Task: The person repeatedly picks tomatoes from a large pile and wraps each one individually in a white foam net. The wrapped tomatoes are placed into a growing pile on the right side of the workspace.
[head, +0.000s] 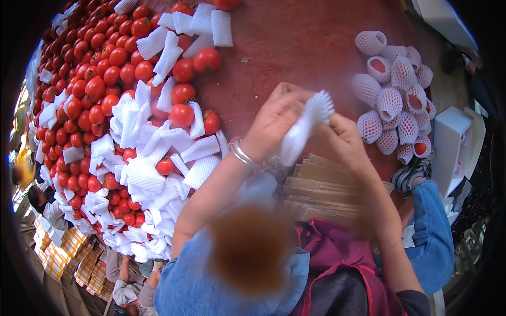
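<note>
A white foam net sleeve (303,130) is held between both of my hands above the red surface (272,51). My left hand (278,114), with a metal bangle at its wrist, grips the sleeve from the left. On the other side my right hand (342,136) pinches it near its frilled end. The sleeve looks narrow and flattened, and I see no tomato in it. To the left, loose tomatoes (117,57) lie in a wide heap, with flat foam sleeves (144,177) scattered over them. Tomatoes in foam sleeves (402,73) are piled at the right.
Flattened cardboard (320,189) lies below my hands, by my lap. A white foam box (450,146) stands at the right beside a shoe (413,173). Other people sit at the lower left (134,292) and far left (41,197), near stacked patterned cartons (65,252).
</note>
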The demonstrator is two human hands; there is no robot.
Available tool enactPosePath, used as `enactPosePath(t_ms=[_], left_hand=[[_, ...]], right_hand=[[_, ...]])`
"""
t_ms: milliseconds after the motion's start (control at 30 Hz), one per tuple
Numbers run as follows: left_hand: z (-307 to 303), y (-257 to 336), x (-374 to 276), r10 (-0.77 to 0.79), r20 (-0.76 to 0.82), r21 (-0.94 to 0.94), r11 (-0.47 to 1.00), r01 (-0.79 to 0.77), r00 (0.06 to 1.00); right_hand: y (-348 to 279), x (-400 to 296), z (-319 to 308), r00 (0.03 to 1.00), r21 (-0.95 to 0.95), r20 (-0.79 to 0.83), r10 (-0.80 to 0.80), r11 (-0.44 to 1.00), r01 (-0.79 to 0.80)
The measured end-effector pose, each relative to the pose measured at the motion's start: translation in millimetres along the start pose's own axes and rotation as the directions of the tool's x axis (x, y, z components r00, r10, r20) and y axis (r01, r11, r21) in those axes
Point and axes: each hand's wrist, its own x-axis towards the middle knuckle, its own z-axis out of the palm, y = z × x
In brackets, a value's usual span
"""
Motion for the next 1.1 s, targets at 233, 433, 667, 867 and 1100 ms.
enactPosePath(t_ms=[233, 433, 667, 867, 1100], left_hand=[[1.8, -15.6, -8.4, -0.026, -0.170, -0.053, 0.998, 0.017, 0.985], [3.1, -17.5, -7.6, -0.204, -0.227, -0.539, 0.840, 0.052, 0.952], [-9.6, -26.0, 6.4, -0.276, -0.113, -0.290, 0.928, 0.235, 0.954], [-124.8, -8.5, 46.6, 0.604, -0.237, 0.858, -0.237, 0.455, 0.761], [-152.7, -4.7, 59.6, 0.180, -0.292, 0.836, -0.428, 0.342, 0.939]], right_hand=[[13.6, -0.8, 22.6, 0.984, 0.185, -0.050, 0.171, 0.970, -0.159], [10.5, 1.9, 22.6, 0.936, 0.286, -0.350, -0.032, 0.948, 0.139], [3.6, 2.1, 23.2, 0.948, 0.580, 0.217, 0.233, 0.750, -0.317], [13.7, 3.0, 1.1, 0.951, 0.522, 0.025, 0.308, 0.807, -0.276], [18.0, -0.8, -1.8, 0.955, 0.347, -0.038, 0.294, 0.900, -0.264]])
